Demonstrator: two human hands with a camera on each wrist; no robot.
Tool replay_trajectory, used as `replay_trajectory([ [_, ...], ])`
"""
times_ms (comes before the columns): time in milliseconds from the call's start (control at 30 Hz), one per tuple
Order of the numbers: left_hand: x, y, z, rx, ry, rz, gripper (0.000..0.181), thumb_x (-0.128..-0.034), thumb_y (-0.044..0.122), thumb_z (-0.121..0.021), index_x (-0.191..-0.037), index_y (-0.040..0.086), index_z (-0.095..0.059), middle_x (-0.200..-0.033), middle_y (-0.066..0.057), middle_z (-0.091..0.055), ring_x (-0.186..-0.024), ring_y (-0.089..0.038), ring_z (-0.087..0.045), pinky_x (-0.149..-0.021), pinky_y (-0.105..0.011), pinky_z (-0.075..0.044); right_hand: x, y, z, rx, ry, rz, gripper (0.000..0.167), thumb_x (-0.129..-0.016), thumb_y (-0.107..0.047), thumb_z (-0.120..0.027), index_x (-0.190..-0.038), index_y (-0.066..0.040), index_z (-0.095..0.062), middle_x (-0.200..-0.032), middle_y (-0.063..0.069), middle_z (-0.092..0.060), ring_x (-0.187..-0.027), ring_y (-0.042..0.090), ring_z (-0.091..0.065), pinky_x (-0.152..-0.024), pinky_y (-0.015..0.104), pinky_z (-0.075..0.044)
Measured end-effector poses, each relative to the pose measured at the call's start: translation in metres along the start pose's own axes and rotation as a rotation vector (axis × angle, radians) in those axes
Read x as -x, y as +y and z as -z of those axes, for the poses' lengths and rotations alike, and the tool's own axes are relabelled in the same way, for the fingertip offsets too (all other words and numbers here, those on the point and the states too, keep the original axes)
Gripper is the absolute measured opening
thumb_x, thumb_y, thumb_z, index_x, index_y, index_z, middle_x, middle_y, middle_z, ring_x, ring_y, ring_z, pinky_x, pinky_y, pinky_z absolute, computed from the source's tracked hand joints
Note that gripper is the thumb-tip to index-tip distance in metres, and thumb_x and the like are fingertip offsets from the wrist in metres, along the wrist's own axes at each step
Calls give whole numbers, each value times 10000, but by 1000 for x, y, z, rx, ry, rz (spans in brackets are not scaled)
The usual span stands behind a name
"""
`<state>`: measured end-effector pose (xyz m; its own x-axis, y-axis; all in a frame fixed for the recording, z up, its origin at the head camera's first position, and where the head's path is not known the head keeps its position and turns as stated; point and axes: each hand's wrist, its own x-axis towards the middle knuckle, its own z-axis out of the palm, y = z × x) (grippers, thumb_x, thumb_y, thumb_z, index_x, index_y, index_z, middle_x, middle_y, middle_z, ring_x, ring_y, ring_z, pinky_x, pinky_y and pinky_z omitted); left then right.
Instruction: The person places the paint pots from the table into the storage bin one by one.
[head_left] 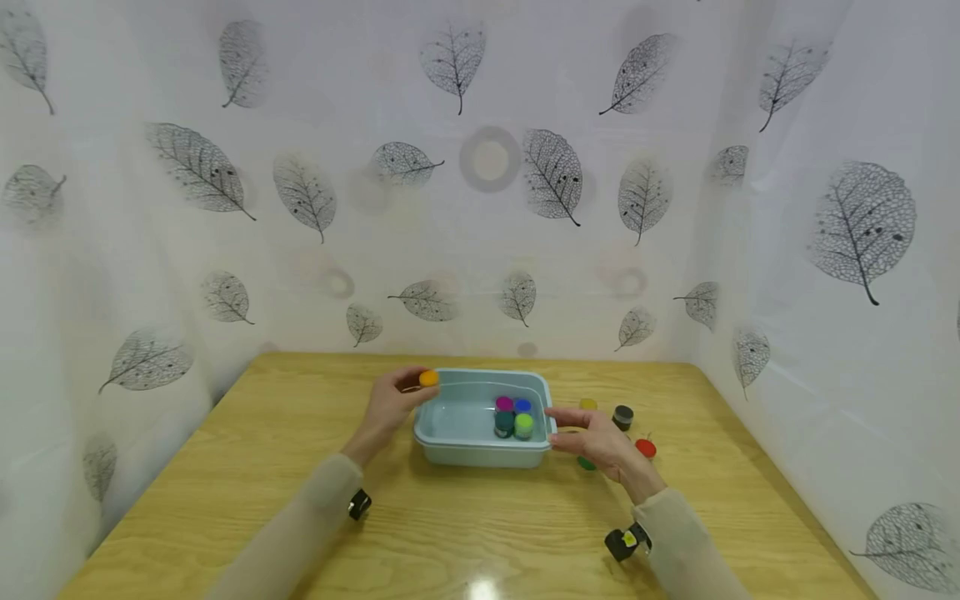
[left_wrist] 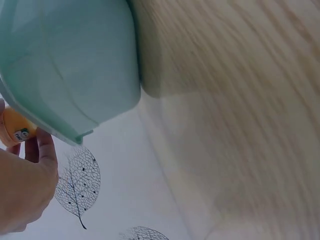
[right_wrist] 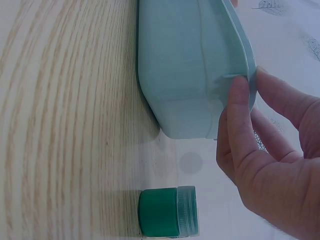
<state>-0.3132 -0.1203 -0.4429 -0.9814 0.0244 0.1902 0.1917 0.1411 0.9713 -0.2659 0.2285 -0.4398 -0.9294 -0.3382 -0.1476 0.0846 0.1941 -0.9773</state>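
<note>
A light blue-green plastic bin (head_left: 480, 457) stands on the wooden table, with several small paint jars (head_left: 504, 423) grouped at its right inside. My left hand (head_left: 386, 408) pinches an orange jar (head_left: 429, 378) above the bin's left rim; the left wrist view shows the orange jar (left_wrist: 17, 127) beside the rim, between thumb and fingers. At the other end, my right hand (head_left: 600, 442) grips the bin's right rim; in the right wrist view its fingers (right_wrist: 240, 120) lie on the outer wall of the bin (right_wrist: 185, 65) with the thumb over the edge.
Right of the bin are a black-lidded jar (head_left: 622, 417), a red one (head_left: 646, 448), a yellow one (head_left: 588, 404) and a green jar (right_wrist: 160, 212), partly behind my right hand in the head view. A leaf-patterned curtain (head_left: 480, 250) hangs behind and along the table's sides.
</note>
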Motion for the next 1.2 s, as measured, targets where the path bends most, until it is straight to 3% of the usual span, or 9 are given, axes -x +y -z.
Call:
replay_trajectory([
  [600, -5, 10, -29, -79, 32, -16, 404, -760, 132, -831, -1136, 64, -702, -1102, -106, -700, -1003, -223, -638, -889, -319, -570, -2, 1, 1, -13, -13, 2, 641, -895, -108, -712, -1446, 47, -422, -1501, 280, -375, -1090, 187, -629, -1032, 470, -499],
  [933, -6, 15, -41, -185, -17, -31, 393, -777, 134, -819, -1139, 46, -694, -1104, -97, -703, -1022, -231, -644, -945, -391, -551, -1, 1, 0, -1, -3, 4, 623, -900, -108, -706, -1443, 34, -435, -1500, 271, -381, -1078, 176, -631, -1021, 458, -511],
  [1200, -10, 17, -49, -208, -94, 37, 335, -809, 70, -780, -1132, 54, -691, -1100, -107, -704, -1000, -242, -662, -883, -365, -583, -1, 0, 0, -4, 0, -5, 627, -900, -108, -707, -1445, 34, -432, -1501, 276, -374, -1087, 185, -626, -1015, 448, -517],
])
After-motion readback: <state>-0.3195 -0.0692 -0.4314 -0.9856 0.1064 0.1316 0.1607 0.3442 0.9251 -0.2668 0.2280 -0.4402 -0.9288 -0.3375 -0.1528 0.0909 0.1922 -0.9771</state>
